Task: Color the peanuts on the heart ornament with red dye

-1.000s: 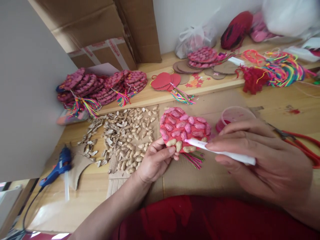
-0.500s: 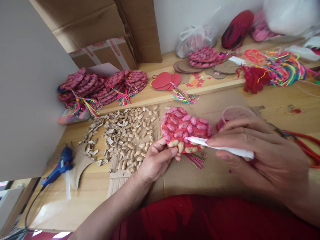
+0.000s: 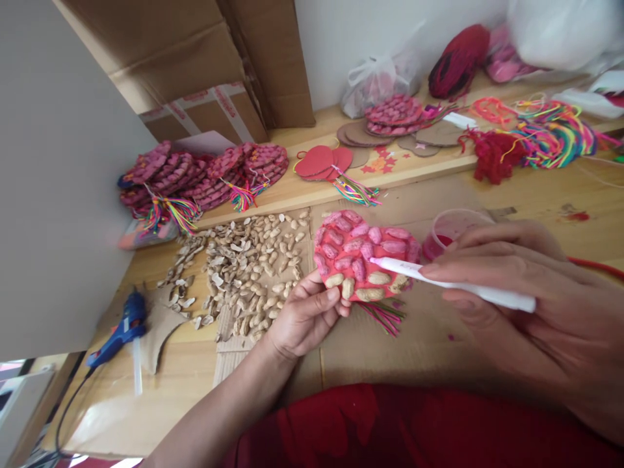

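Observation:
My left hand [image 3: 309,312] grips the lower left edge of a red heart-shaped piece [image 3: 345,250] covered with peanut shells. Most of its shells are coloured pink; several along the lower edge keep their tan colour. A tassel [image 3: 384,316] of pink and green cords hangs from its bottom. Between the thumb and fingers of my right hand [image 3: 507,292] is a white marker [image 3: 458,286], its pink tip at a shell near the middle of the heart. Behind that hand stands a clear plastic cup [image 3: 451,224] with red in it, partly covered.
Loose peanut shells [image 3: 258,260] lie on cardboard to the left, with a blue glue gun [image 3: 124,325] beyond. Stacked peanut-shell pieces [image 3: 205,169], red paper hearts [image 3: 322,162] and colourful cords [image 3: 556,140] line the back ledge. A red cord or handle [image 3: 595,266] shows at right.
The marker tip has moved slightly right and up, off a shell that now looks pinker. My right hand has shifted right, covering most of the red-handled scissors. The view has tilted slightly.

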`<move>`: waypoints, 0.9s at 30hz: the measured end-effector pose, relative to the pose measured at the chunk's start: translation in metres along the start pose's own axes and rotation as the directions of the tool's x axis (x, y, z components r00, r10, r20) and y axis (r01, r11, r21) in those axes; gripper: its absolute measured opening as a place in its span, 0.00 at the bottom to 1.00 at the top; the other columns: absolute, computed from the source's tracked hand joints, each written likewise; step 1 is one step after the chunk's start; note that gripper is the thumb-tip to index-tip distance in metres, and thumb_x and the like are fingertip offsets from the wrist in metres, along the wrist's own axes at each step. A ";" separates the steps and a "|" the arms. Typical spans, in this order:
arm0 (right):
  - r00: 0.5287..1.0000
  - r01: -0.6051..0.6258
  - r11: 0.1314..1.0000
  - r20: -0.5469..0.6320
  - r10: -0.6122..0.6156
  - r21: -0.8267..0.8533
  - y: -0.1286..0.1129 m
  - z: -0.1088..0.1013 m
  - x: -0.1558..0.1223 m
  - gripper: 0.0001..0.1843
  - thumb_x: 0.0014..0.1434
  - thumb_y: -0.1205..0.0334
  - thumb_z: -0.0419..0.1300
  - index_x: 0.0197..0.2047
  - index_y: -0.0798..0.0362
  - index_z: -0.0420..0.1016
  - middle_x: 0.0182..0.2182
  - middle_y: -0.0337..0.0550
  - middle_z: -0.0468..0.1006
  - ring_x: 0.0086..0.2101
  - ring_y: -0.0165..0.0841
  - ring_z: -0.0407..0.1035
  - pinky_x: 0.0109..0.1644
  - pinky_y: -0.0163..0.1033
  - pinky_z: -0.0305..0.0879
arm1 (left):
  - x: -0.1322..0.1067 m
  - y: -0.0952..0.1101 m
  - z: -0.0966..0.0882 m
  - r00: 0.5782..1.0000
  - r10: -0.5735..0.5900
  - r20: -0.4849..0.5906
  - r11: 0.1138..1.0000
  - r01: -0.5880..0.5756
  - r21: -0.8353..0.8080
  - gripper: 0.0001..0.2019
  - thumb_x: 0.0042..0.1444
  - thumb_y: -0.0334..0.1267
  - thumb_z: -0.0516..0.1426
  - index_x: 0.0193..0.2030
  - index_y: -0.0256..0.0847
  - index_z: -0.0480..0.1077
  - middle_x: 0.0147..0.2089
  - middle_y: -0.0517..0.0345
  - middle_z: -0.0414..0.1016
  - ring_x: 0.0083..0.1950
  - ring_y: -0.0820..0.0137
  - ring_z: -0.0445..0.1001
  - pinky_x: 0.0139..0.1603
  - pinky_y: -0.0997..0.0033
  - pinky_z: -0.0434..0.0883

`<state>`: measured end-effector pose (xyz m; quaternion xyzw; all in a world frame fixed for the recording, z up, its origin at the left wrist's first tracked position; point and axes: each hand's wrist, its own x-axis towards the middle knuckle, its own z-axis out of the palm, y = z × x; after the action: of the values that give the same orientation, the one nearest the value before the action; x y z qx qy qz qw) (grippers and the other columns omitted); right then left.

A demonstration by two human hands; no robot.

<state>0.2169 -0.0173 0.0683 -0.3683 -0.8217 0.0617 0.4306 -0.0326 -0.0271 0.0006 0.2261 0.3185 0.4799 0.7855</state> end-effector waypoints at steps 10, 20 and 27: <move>1.000 0.014 1.000 -0.019 -0.014 -0.009 -0.001 0.005 0.000 0.13 0.62 0.66 0.64 0.50 0.46 0.77 0.38 0.38 0.84 0.47 0.39 0.74 0.56 0.50 0.72 | 0.000 -0.001 -0.002 1.000 0.013 0.025 0.999 -0.014 0.034 0.10 0.52 0.33 0.71 0.39 0.38 0.79 0.34 0.58 0.77 0.33 0.76 0.74 0.34 0.78 0.72; 1.000 0.018 0.997 -0.007 -0.019 -0.078 -0.005 0.008 -0.005 0.11 0.62 0.64 0.65 0.48 0.47 0.78 0.37 0.39 0.84 0.46 0.38 0.75 0.58 0.48 0.71 | 0.000 -0.005 0.006 0.989 0.151 -0.011 0.980 -0.148 0.136 0.10 0.52 0.35 0.72 0.40 0.39 0.80 0.35 0.59 0.77 0.34 0.75 0.73 0.37 0.76 0.73; 1.000 0.003 0.999 -0.013 -0.004 -0.052 -0.003 0.015 -0.008 0.14 0.61 0.65 0.65 0.50 0.47 0.78 0.36 0.39 0.83 0.44 0.39 0.75 0.56 0.50 0.72 | 0.002 -0.010 0.003 0.974 0.225 0.005 0.954 -0.221 0.203 0.09 0.54 0.35 0.71 0.41 0.40 0.81 0.36 0.58 0.78 0.35 0.75 0.73 0.38 0.76 0.73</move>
<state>0.2067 -0.0217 0.0545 -0.3782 -0.8208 0.0370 0.4265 -0.0238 -0.0299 -0.0046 0.3349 0.3451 0.5325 0.6965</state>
